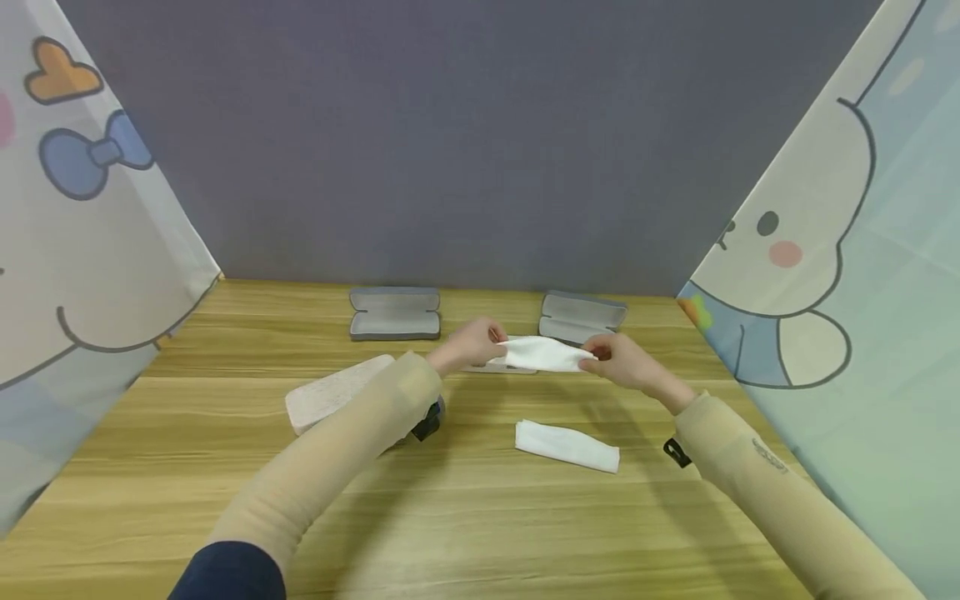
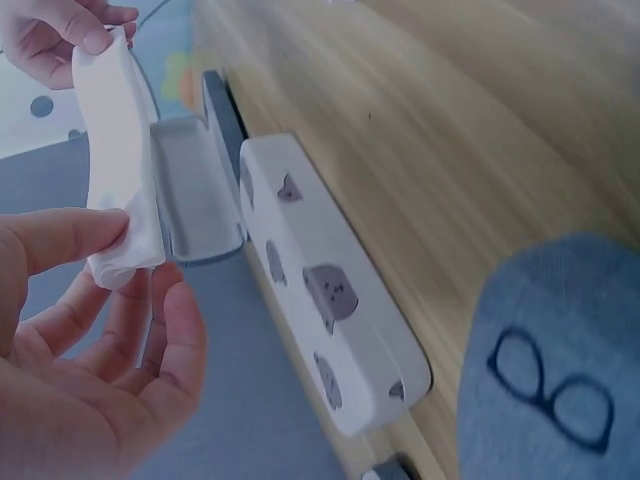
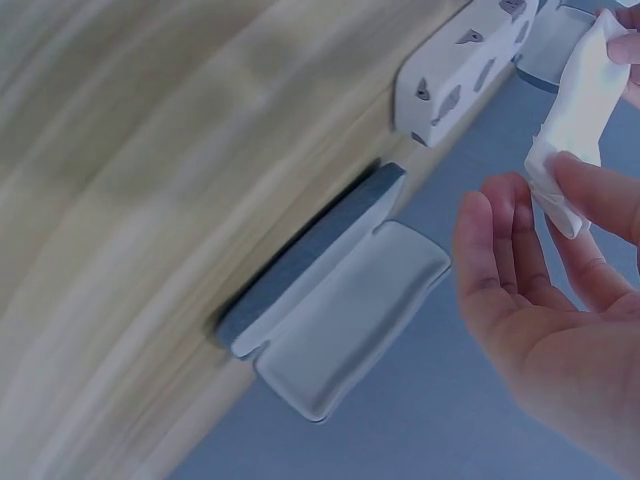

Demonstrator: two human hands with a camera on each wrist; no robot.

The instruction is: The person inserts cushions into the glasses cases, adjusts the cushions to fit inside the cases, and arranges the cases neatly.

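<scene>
A folded white cloth (image 1: 542, 353) is stretched lengthwise between the two hands above the far part of the table. My left hand (image 1: 480, 340) pinches one end between thumb and fingers. At the other end, my right hand (image 1: 624, 361) pinches it the same way; the right wrist view shows the thumb pressing on the cloth (image 3: 582, 110). Below the cloth lies a closed white case with grey animal-face prints (image 2: 330, 290), mostly hidden in the head view. A second folded white cloth (image 1: 567, 447) lies on the table nearer the person.
Two grey glasses cases stand open at the back, one left (image 1: 394, 323) and one right (image 1: 577, 320). A pale, rounded object (image 1: 333, 396) lies partly behind the left sleeve. The left wrist view shows a grey-blue item with a glasses print (image 2: 550, 380). A grey partition (image 1: 450, 150) closes the back.
</scene>
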